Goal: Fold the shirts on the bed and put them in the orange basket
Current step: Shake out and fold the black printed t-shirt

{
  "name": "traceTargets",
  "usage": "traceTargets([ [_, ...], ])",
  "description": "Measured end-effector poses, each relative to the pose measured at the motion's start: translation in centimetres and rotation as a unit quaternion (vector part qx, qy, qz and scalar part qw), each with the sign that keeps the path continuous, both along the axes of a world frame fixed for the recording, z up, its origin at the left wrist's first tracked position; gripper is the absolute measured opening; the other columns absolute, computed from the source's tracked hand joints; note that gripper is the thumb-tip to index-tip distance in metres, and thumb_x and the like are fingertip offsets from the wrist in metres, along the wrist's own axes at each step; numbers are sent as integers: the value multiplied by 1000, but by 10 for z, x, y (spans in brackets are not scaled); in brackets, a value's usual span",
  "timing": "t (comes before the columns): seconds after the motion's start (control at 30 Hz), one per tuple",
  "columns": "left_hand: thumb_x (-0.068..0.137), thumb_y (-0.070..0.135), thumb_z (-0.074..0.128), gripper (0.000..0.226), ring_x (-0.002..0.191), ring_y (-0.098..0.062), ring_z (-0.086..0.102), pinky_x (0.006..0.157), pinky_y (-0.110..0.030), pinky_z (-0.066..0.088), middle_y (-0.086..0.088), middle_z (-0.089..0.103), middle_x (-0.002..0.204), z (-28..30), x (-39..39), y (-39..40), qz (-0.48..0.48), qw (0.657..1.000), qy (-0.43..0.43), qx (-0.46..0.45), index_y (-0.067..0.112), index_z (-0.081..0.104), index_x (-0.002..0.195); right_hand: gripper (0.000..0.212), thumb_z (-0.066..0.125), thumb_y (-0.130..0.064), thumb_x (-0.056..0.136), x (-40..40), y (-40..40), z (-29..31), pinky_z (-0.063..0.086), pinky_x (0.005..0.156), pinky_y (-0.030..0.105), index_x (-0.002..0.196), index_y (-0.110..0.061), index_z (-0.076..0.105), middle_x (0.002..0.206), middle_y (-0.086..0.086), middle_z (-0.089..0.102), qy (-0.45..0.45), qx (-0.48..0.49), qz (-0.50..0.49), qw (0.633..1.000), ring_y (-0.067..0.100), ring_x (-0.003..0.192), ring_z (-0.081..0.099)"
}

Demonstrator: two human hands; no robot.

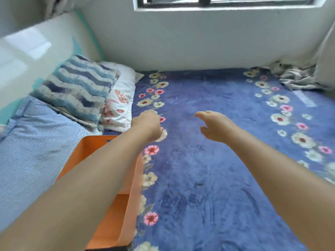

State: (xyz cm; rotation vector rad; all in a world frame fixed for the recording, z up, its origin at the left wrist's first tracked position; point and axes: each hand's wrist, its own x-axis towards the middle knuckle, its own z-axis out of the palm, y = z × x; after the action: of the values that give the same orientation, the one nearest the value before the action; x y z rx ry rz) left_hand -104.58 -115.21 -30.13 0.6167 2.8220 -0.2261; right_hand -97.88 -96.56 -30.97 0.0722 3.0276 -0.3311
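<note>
1. On the far left lies a light blue checked cloth [34, 153]. It is spread flat beside the orange basket.
2. Behind it, a fluffy pillow with blue wavy stripes [78, 89] leans on a white pillow with red flowers [118, 104]. Both sit at the head of the bed.
3. The orange basket [126, 211] stands on the left side of the bed, next to the blue blanket. The left arm crosses over it and hides much of the inside. I cannot tell if anything is in it.
4. The left hand [147, 126] reaches out over the edge of the blanket, just past the basket. We see its back. Its fingers curl down and away, so I cannot tell if they pinch anything.
5. The right hand [214, 125] hangs in the air over the middle of the bed. Its fingers are bent a little and loose, with the thumb apart. It holds nothing.
6. The blue blanket with flowers [217, 178] covers the bed. Rows of white and pink flowers run down both sides.
7. Far right, in the back corner by the wall, lies a crumpled grey cloth [297, 77]. It may be a shirt, but I cannot tell. It is well apart from both hands and from the basket.
</note>
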Motion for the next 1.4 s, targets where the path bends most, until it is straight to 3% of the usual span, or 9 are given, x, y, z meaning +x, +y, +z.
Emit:
traceTargets([
  [0.1, 96, 36, 41, 45, 127, -32, 40, 96, -42, 40, -11, 39, 138, 42, 48, 80, -64, 998, 20, -10, 12, 40, 135, 47, 44, -12, 91, 58, 67, 40, 41, 93, 34, 137, -17, 39, 133, 9, 47, 31, 14, -49, 998, 28, 121, 45],
  [0.3, 95, 28, 43, 35, 121, -27, 42, 83, -35, 39, -7, 41, 132, 123, 143, 218, -151, 980, 80, 99, 13, 47, 126, 48, 49, -9, 87, 177, 189, 126, 40, 96, 34, 135, -13, 45, 131, 13, 53, 103, 39, -131, 985, 28, 118, 51],
  [0.4, 94, 26, 44, 36, 120, -26, 46, 85, -34, 42, -6, 47, 131, 163, 203, 290, -208, 961, 107, 148, 16, 48, 128, 43, 49, -7, 86, 254, 251, 175, 44, 91, 36, 129, -9, 49, 123, 17, 58, 135, 59, -188, 971, 31, 111, 55],
  [0.57, 92, 21, 45, 26, 108, -27, 54, 70, -28, 39, -7, 57, 119, 218, 284, 397, -308, 919, 133, 205, 14, 58, 113, 38, 47, -11, 91, 359, 324, 233, 43, 92, 34, 129, -9, 49, 117, 12, 61, 168, 66, -279, 943, 29, 109, 55],
  [0.83, 91, 24, 48, 27, 105, -27, 56, 74, -29, 43, -6, 59, 115, 265, 359, 524, -406, 870, 125, 252, 13, 62, 112, 38, 48, -13, 91, 458, 420, 267, 38, 92, 26, 129, -12, 53, 117, 7, 61, 203, 74, -369, 904, 22, 109, 55],
  [1.03, 93, 24, 45, 28, 105, -26, 56, 82, -33, 48, -5, 61, 114, 294, 393, 619, -461, 839, 123, 263, 13, 63, 112, 33, 45, -13, 92, 497, 503, 287, 40, 94, 28, 122, -11, 58, 118, 7, 62, 209, 96, -418, 879, 22, 112, 54],
  [1.2, 93, 23, 43, 27, 97, -24, 59, 70, -30, 46, -3, 62, 109, 312, 423, 718, -502, 811, 117, 277, 14, 61, 110, 32, 44, -12, 91, 548, 582, 295, 40, 81, 23, 119, -11, 60, 114, 8, 63, 209, 103, -477, 848, 21, 102, 56],
  [1.3, 93, 20, 41, 26, 98, -27, 59, 66, -30, 44, -5, 61, 103, 308, 457, 774, -539, 797, 108, 251, 14, 63, 105, 34, 42, -11, 91, 591, 619, 288, 40, 81, 23, 120, -11, 60, 116, 9, 61, 196, 98, -522, 824, 22, 103, 56],
  [1.4, 94, 22, 40, 26, 100, -29, 58, 74, -35, 47, -7, 60, 97, 299, 501, 826, -580, 778, 99, 218, 10, 62, 98, 33, 44, -12, 90, 644, 651, 282, 45, 87, 29, 118, -12, 61, 115, 9, 62, 192, 94, -568, 795, 23, 103, 57],
])
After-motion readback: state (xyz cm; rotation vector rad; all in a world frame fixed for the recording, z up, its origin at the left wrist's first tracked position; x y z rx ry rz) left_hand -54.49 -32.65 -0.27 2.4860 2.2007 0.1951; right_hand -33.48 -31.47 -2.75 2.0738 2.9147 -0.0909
